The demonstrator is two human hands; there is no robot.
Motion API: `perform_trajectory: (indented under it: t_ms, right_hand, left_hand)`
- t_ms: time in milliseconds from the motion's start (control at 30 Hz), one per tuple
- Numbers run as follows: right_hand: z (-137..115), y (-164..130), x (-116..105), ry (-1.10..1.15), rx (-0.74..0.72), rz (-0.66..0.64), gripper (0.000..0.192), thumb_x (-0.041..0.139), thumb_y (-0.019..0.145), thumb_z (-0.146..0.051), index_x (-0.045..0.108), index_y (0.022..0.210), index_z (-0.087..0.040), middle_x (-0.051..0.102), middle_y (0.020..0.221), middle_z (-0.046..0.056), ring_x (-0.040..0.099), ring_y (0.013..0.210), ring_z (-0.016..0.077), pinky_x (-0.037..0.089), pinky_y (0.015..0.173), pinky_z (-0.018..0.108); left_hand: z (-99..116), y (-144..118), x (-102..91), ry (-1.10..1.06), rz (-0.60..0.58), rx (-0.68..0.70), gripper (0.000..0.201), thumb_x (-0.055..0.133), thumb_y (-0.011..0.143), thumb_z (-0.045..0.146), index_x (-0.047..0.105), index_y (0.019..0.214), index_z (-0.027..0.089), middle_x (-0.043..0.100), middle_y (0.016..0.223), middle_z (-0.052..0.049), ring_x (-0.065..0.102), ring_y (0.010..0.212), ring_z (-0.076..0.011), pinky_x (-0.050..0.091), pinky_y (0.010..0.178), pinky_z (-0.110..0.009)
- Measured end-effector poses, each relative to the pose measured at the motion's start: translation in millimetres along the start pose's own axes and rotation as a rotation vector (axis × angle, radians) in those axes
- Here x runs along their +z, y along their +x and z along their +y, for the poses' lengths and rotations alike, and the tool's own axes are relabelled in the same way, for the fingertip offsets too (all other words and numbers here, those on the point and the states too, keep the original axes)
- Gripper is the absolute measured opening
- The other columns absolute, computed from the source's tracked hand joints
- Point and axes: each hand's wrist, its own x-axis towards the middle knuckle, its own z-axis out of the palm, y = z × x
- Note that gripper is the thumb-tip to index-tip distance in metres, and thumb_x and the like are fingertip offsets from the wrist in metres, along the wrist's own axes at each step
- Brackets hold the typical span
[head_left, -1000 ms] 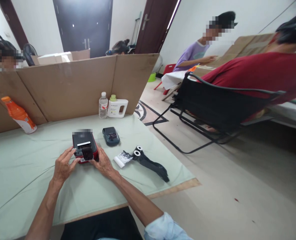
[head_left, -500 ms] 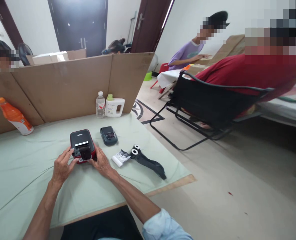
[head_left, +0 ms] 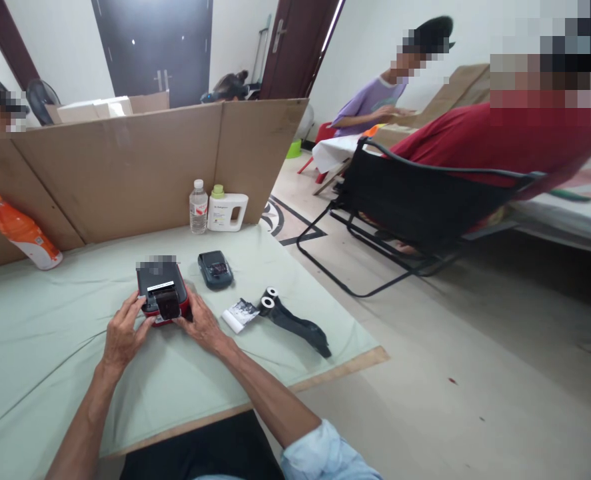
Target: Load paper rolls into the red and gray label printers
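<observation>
A black and red label printer (head_left: 161, 277) stands on the green tablecloth, a black strip hanging over its front and a white edge showing at its slot. Around its left front corner curl the fingers of my left hand (head_left: 123, 331). My right hand (head_left: 201, 320) grips the opposite side, thumb near the front. To the right lies a smaller dark handheld device (head_left: 216, 269). Nearer to me are a small printed white roll (head_left: 240, 314) and a black ribbon (head_left: 295, 323) with two white-cored spools (head_left: 268, 302) at one end.
A cardboard partition (head_left: 145, 173) borders the table's far side. Before it stand a water bottle (head_left: 198, 212), a white jug (head_left: 226, 213) and an orange bottle (head_left: 22, 233). Past the table's right edge, a person in red (head_left: 475, 140) sits in a black folding chair (head_left: 415, 200).
The view has shifted slightly, so everything sits a little further left and higher. Both hands keep the same hold on the printer.
</observation>
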Motion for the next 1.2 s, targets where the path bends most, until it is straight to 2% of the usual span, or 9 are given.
perform_trajectory:
  t_ms: [133, 333, 400, 900, 1067, 1200]
  right_hand:
    - [0, 0, -2, 0.000, 0.004, -0.022, 0.089, 0.070, 0.097, -0.043, 0.022, 0.169, -0.024, 0.052, 0.156, 0.016, 0.051, 0.144, 0.0342, 0.044, 0.120, 0.054]
    - [2, -8, 1, -0.003, 0.022, -0.035, 0.093, 0.073, 0.094, -0.037, 0.019, 0.169, -0.026, 0.049, 0.160, 0.015, 0.047, 0.147, 0.0340, 0.041, 0.123, 0.056]
    - [2, -12, 1, -0.013, 0.011, -0.036, 0.096, 0.075, 0.093, -0.034, 0.018, 0.169, -0.025, 0.047, 0.161, 0.016, 0.045, 0.149, 0.0342, 0.039, 0.125, 0.057]
    - [3, -16, 2, -0.025, 0.035, -0.053, 0.096, 0.075, 0.090, -0.031, 0.020, 0.169, -0.020, 0.049, 0.159, 0.018, 0.046, 0.148, 0.0386, 0.040, 0.124, 0.058]
    - [5, -30, -1, -0.088, 0.020, -0.066, 0.098, 0.075, 0.092, -0.029, 0.017, 0.170, -0.023, 0.044, 0.164, 0.019, 0.041, 0.153, 0.0354, 0.037, 0.126, 0.059]
    - [5, -49, -7, -0.216, -0.025, -0.089, 0.092, 0.073, 0.094, -0.031, 0.022, 0.170, -0.023, 0.039, 0.168, 0.019, 0.038, 0.156, 0.0358, 0.038, 0.126, 0.061]
  left_hand:
    - [-1, -4, 4.4, 0.017, -0.007, 0.013, 0.049, 0.062, 0.102, 0.036, 0.054, 0.149, 0.025, 0.063, 0.148, -0.016, 0.067, 0.132, -0.0315, 0.060, 0.106, -0.048]
    - [-7, -31, 25.8, 0.117, -0.008, 0.023, 0.091, 0.062, 0.099, 0.055, 0.018, 0.169, 0.017, 0.056, 0.153, -0.027, 0.061, 0.137, -0.0397, 0.058, 0.102, -0.053]
    - [-11, -41, 30.3, 0.142, -0.031, 0.015, 0.096, 0.061, 0.099, 0.059, 0.013, 0.169, 0.015, 0.055, 0.153, -0.029, 0.061, 0.136, -0.0416, 0.058, 0.100, -0.053]
    - [-17, -57, 28.4, 0.153, -0.092, -0.007, 0.091, 0.060, 0.100, 0.054, 0.015, 0.169, 0.015, 0.057, 0.152, -0.028, 0.061, 0.136, -0.0409, 0.056, 0.103, -0.054]
    - [-12, -61, 21.5, 0.183, -0.076, 0.020, 0.085, 0.055, 0.103, 0.052, 0.017, 0.169, 0.014, 0.059, 0.149, -0.027, 0.063, 0.134, -0.0391, 0.057, 0.100, -0.051]
    - [-11, -65, 16.0, 0.230, -0.075, 0.017, 0.079, 0.051, 0.105, 0.050, 0.020, 0.168, 0.013, 0.062, 0.146, -0.027, 0.065, 0.131, -0.0390, 0.057, 0.099, -0.051]
